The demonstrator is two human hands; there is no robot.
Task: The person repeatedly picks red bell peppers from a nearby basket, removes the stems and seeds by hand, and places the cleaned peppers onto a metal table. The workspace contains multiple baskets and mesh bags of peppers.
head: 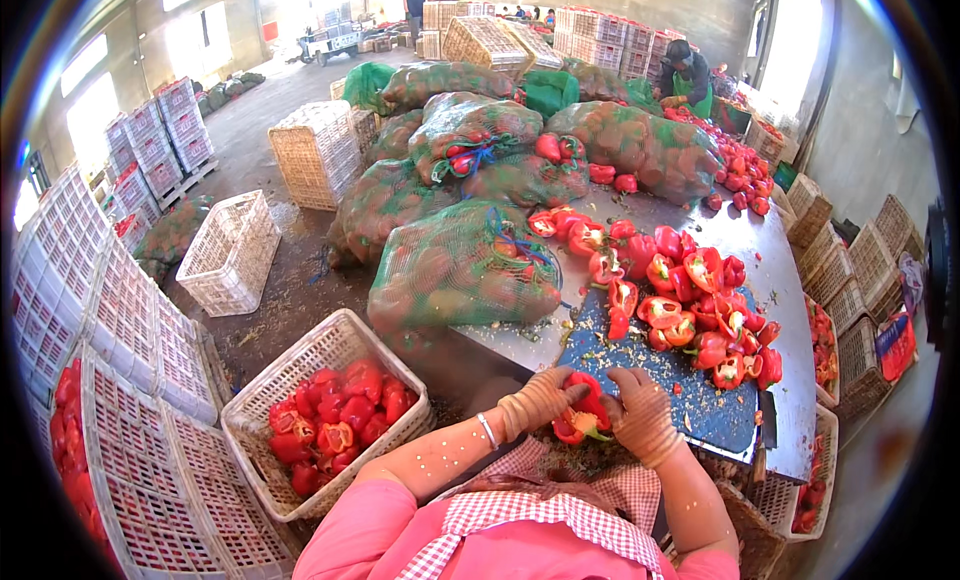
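Before my chest, my left hand [544, 400], in a tan glove, is closed on a cut red bell pepper [587, 405]; its hollow inside and green stem face up. At the pepper's right side is my right hand [641, 415], gloved too, with thumb and fingers at its edge; whether it grips is hard to tell. Just beyond, a blue cutting board [600, 355] strewn with seeds lies on the metal table [795, 317]. Cut red peppers [701, 302] are heaped on the board's far part. A knife [768, 422] rests at the table's near right edge.
A plastic crate [251, 407] with red peppers stands at my left. Green mesh sacks [465, 272] of peppers are piled on and beside the table's far left. Stacked crates [67, 242] line the left. A co-worker [686, 73] bends over peppers at the back right.
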